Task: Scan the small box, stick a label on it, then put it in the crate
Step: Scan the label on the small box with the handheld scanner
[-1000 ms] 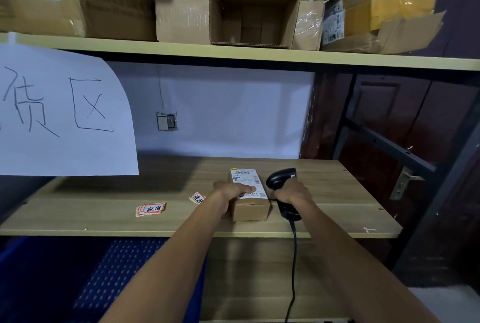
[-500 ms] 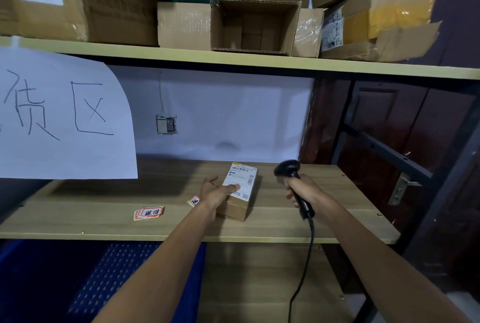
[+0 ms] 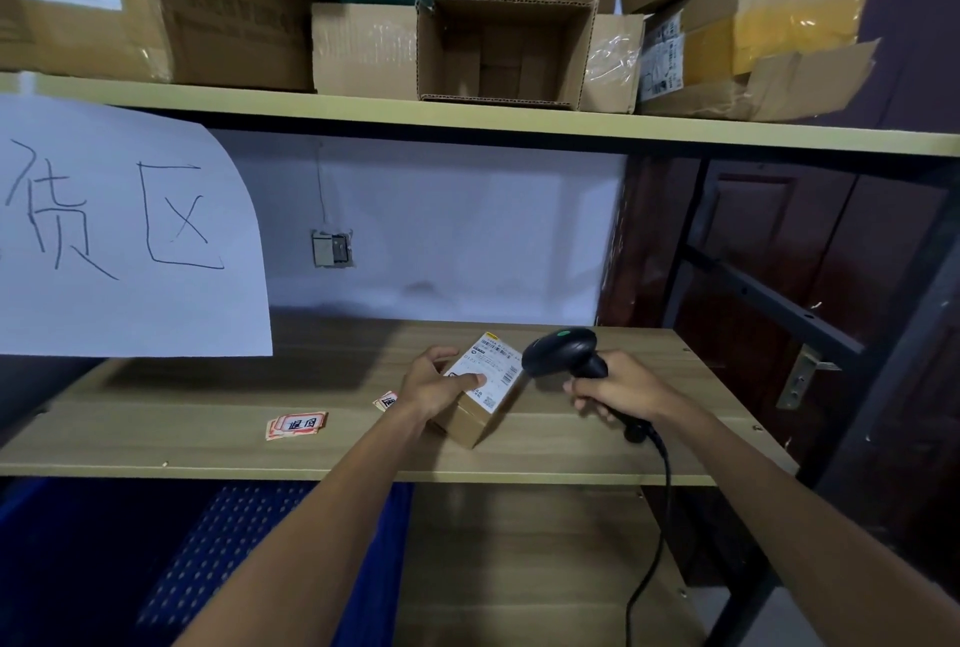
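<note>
A small brown cardboard box (image 3: pixel 475 415) with a white shipping label on top rests tilted on the wooden shelf (image 3: pixel 208 417). My left hand (image 3: pixel 434 381) grips it, thumb pressed on the label. My right hand (image 3: pixel 621 386) holds a black barcode scanner (image 3: pixel 563 352) just right of the box, its head turned toward the label and a green light on top. A small stack of red-and-white stickers (image 3: pixel 296 424) lies on the shelf to the left, and one more sticker (image 3: pixel 387 402) shows beside my left wrist. A blue crate (image 3: pixel 171 558) sits below the shelf at lower left.
A white paper sign (image 3: pixel 124 230) hangs over the shelf's left part. The upper shelf carries several cardboard boxes, one of them an open box (image 3: pixel 501 51). The scanner's black cable (image 3: pixel 649 542) hangs past the shelf's front edge. A dark metal frame and door stand at right.
My left hand tipped the box up and turned its label toward the right. My right hand lifted the scanner off the shelf and swung its head toward the box label.
</note>
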